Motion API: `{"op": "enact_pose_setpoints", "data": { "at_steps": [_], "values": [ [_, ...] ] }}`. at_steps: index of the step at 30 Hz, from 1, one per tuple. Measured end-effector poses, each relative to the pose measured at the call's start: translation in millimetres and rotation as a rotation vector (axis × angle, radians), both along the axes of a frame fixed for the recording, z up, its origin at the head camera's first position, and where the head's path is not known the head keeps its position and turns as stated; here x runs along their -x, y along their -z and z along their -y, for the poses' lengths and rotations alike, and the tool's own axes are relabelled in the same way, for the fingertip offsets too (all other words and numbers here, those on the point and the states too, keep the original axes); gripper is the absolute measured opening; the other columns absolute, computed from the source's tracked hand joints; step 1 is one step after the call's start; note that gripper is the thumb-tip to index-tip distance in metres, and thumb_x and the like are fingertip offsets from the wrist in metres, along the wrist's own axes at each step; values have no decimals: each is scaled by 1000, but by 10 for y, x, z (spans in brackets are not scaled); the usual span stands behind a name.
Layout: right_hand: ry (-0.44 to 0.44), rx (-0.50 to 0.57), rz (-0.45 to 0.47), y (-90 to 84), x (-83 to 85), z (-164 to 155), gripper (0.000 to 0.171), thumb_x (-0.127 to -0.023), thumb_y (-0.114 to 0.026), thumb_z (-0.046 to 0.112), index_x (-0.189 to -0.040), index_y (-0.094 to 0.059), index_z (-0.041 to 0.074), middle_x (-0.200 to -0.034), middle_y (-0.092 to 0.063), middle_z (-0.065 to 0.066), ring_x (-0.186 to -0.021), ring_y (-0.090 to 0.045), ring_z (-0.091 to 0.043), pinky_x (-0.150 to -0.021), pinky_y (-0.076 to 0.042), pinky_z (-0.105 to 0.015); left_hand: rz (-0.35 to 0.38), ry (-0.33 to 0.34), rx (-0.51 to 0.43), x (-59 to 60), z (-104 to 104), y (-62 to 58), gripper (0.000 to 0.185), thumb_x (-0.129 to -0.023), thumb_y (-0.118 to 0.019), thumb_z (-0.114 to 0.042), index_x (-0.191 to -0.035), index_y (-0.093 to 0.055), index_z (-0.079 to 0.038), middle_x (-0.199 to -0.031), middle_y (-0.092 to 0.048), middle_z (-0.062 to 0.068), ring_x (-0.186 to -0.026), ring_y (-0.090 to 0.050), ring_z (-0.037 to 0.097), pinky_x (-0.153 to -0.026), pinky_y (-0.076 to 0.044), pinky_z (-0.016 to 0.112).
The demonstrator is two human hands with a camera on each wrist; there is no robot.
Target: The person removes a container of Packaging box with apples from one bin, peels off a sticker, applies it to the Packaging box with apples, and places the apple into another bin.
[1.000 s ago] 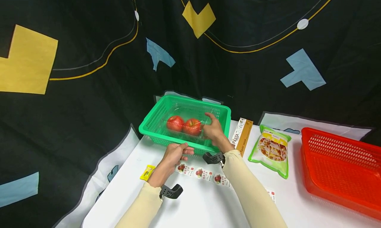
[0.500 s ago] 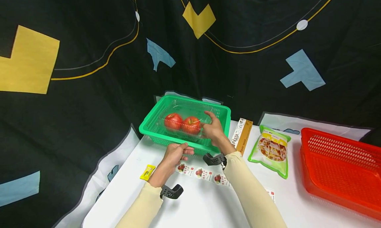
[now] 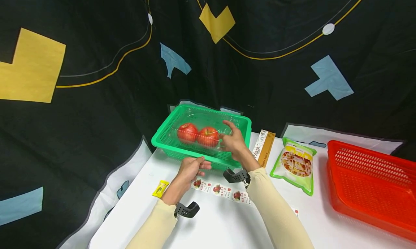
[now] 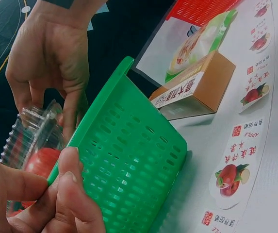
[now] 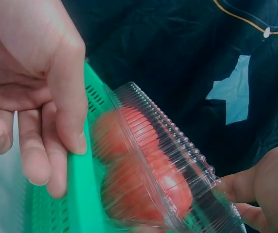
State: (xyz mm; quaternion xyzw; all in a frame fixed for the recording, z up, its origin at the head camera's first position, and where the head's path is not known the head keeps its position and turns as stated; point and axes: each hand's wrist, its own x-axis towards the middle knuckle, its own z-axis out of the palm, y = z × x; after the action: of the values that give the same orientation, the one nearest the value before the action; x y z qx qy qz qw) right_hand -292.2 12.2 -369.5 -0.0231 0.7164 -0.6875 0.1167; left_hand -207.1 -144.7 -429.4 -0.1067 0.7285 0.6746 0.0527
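Observation:
A clear plastic clamshell box [image 5: 177, 150] with two red apples [image 3: 187, 133] inside sits tilted within the green basket [image 3: 172, 150]. My right hand [image 3: 234, 140] grips the box at its right end, thumb and fingers on its clear edge. With thumb and fingers my left hand [image 3: 188, 171] pinches the basket's front rim, as the left wrist view shows close up. Below that hand, a strip of apple labels [image 3: 222, 190] lies on the white table. The underside of the box is hidden by the basket wall.
A pasta box [image 3: 267, 147] stands right of the green basket. Farther right are a green-edged food bag [image 3: 294, 164] and a red basket [image 3: 373, 191]. A small yellow packet [image 3: 160, 188] lies left of my left wrist. A dark curtain hangs behind the table.
The clamshell box with the apples has shifted left in the green basket and looks slightly raised. My right hand has moved only a little; the left has stayed on the rim.

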Motion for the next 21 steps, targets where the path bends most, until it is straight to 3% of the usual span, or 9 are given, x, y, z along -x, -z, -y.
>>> {"op": "enact_pose_setpoints", "data": {
  "at_steps": [6,21],
  "values": [
    [-11,17,-12,-45,-39,-38,64,-94,-52,-3,-152,-35,19,-124,-56,-23,-68,-53,-23,-61,-55,-34,6,-3,-3,-2,0,-3,36,-102,-50,-26,-102,-74,1,-81,-72,0,-53,-54,6,-43,-24,20],
    [-24,30,-28,-110,-129,-142,58,-98,-48,0,-151,-37,21,-121,-59,-23,-69,-58,-21,-63,-56,-34,15,0,-15,2,7,0,36,-102,-50,-26,-104,-73,2,-81,-72,0,-52,-53,6,-42,-24,20]
  ]
}}
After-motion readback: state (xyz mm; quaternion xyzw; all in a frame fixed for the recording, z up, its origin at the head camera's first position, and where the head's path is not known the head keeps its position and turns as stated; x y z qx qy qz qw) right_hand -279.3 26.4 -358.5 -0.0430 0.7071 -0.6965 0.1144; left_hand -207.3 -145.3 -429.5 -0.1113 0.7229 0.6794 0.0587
